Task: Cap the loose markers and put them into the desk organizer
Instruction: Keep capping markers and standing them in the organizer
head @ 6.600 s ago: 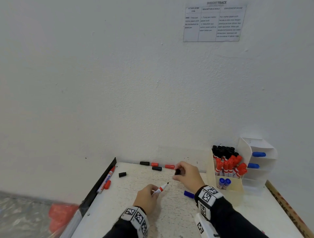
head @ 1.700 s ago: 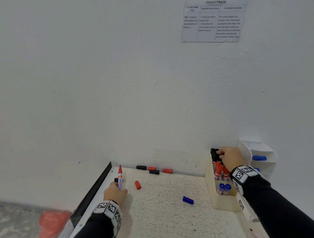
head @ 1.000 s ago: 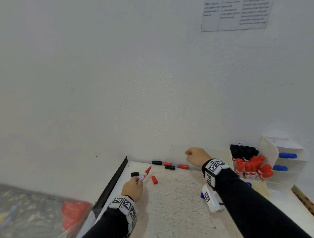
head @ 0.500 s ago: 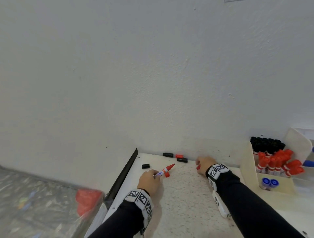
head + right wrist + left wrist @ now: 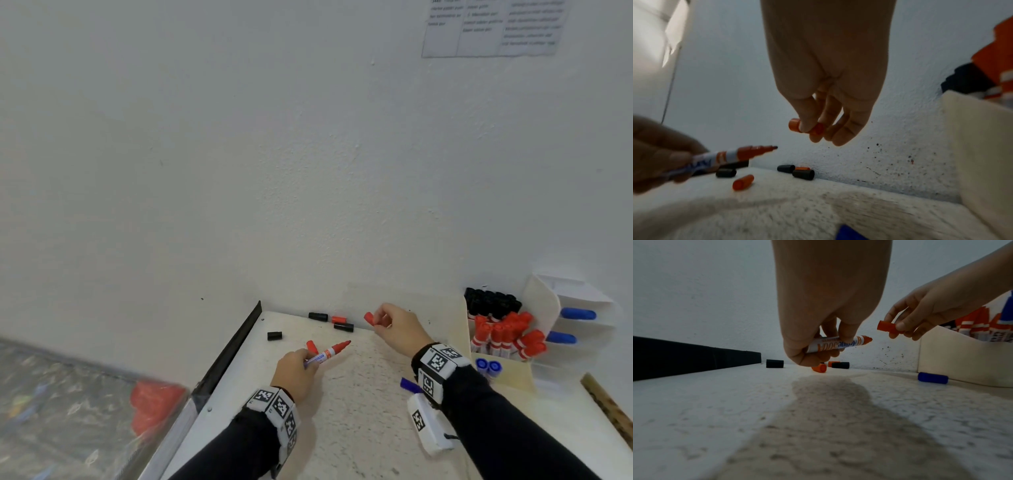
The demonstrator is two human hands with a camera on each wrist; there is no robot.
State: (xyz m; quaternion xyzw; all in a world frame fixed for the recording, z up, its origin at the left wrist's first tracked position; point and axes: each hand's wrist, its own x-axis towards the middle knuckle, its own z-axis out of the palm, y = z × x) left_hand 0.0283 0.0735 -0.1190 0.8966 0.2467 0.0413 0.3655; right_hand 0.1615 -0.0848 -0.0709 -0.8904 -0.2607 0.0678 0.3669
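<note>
Your left hand (image 5: 295, 371) holds the uncapped red marker (image 5: 328, 353) over the white speckled bench (image 5: 349, 428), tip toward two o'clock. Your right hand (image 5: 399, 329), at one o'clock, holds a red plastic cap (image 5: 369, 318) apart from that tip. The cream desk organizer (image 5: 507, 373) stands at three o'clock.

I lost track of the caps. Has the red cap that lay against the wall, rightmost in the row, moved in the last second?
Yes. The right hand now pinches that red cap off the table, above and right of the black cap.
</note>
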